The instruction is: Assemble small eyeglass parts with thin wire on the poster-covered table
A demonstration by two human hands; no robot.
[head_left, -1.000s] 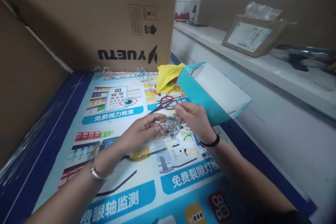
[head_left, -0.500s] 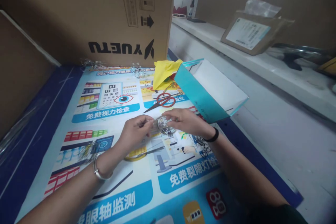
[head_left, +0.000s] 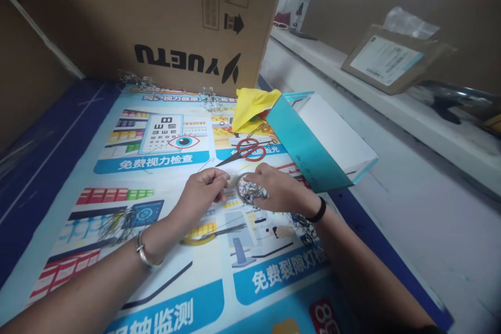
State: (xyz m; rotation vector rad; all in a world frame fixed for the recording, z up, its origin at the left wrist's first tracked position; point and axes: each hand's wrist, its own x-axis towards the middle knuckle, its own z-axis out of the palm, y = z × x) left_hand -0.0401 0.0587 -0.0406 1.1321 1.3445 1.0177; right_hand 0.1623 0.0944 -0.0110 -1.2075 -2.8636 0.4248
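My left hand (head_left: 205, 188) is closed in a pinch, thumb against index finger. A thin strand (head_left: 207, 165) shows just above its knuckles; what sits between the fingertips is too small to make out. To its right stands a small round clear dish (head_left: 247, 191) filled with shiny silvery bits. My right hand (head_left: 279, 188) curls over this dish from the right, index finger near the far rim and thumb near the close rim. Red-handled scissors (head_left: 250, 150) lie just beyond both hands, blades pointing left. A yellow-handled tool (head_left: 201, 235), partly hidden, lies below my left hand.
A turquoise open box (head_left: 313, 146) sits on the right, beside a yellow cloth (head_left: 252, 107). A large cardboard box (head_left: 164, 15) stands at the back. Clear beaded pieces (head_left: 211, 99) lie before it. Thin wires (head_left: 123, 222) lie at left, dark coils (head_left: 305, 229) at right.
My right hand has lowered from hovering over the dish, and its fingers have curled onto it. My left hand keeps its pinch. The camera view has shifted slightly.
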